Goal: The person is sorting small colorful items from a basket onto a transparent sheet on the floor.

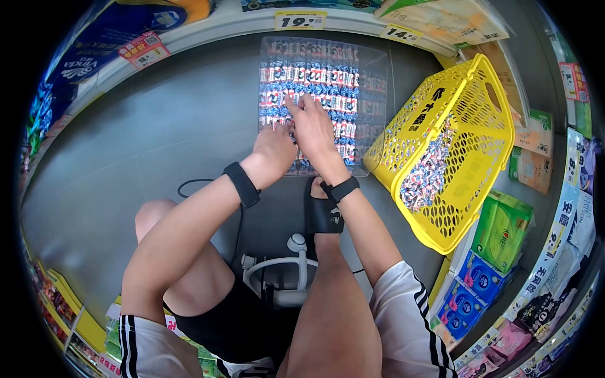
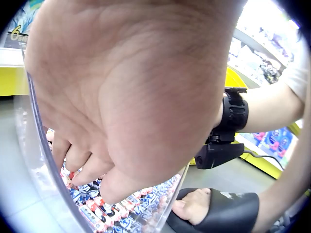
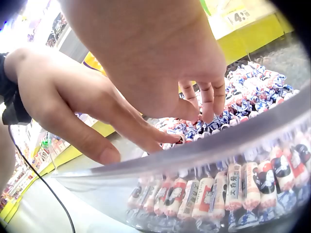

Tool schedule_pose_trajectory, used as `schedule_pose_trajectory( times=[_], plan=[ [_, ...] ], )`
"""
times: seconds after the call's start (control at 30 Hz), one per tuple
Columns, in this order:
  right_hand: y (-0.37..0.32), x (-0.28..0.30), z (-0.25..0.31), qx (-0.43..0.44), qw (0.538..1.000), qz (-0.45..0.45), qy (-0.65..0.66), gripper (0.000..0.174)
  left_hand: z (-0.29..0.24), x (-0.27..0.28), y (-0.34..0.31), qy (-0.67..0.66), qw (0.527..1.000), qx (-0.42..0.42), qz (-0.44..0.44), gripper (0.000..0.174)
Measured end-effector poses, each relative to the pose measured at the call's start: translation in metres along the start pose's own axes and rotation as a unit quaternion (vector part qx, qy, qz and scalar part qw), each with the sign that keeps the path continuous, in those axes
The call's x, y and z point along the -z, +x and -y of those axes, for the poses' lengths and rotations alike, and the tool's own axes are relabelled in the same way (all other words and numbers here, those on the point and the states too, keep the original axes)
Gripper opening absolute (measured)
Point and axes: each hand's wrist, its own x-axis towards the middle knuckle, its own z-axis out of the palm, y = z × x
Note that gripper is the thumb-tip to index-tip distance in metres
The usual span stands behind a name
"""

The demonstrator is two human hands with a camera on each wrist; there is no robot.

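Wrapped candies (image 1: pixel 309 74) lie in neat rows inside a clear plastic box (image 1: pixel 373 57) on the floor. Over the box's near left part, the left hand (image 1: pixel 275 152) reaches in with its fingers down at the candies. Beside it the right hand (image 1: pixel 313 129) rests its extended fingertips on the candies. In the left wrist view the left hand (image 2: pixel 131 97) hangs over the box wall, its fingers loosely bent among candies (image 2: pixel 97 213). The right wrist view has the right hand (image 3: pixel 155 58) touching candies (image 3: pixel 243 92), with the left hand (image 3: pixel 82 107) inside the rim (image 3: pixel 194 154).
A yellow basket (image 1: pixel 435 236) with many loose candies stands tilted to the right of the box. Shelves with price tags (image 1: pixel 300 21) curve around the top and right, with tissue packs (image 1: pixel 502 230) beside the basket. A sandalled foot (image 1: pixel 324 211) is just below the box.
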Motion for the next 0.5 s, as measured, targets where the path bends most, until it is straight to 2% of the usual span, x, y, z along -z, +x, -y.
schedule_pose_trajectory(
  times=[0.1,0.17,0.27,0.4,0.5],
  plan=[
    [0.000,0.002,0.000,0.008,1.000,0.003,-0.007,0.057,-0.003,-0.001,-0.001,0.005,1.000,0.003,0.004,0.040],
    [0.001,0.007,0.001,0.014,1.000,0.007,-0.014,0.057,-0.005,-0.004,-0.002,0.009,0.999,0.019,-0.024,0.039],
    [0.000,0.016,0.003,0.012,1.000,-0.020,-0.006,0.061,-0.006,0.000,-0.004,0.013,1.000,0.018,-0.006,0.042],
    [-0.006,0.025,0.000,-0.012,0.999,-0.026,0.026,0.045,-0.006,-0.004,-0.001,0.011,1.000,0.011,0.006,0.050],
    [-0.012,0.023,-0.004,-0.028,0.999,-0.012,0.027,0.032,-0.010,-0.010,0.000,0.031,0.999,0.030,-0.021,0.056]
  ],
)
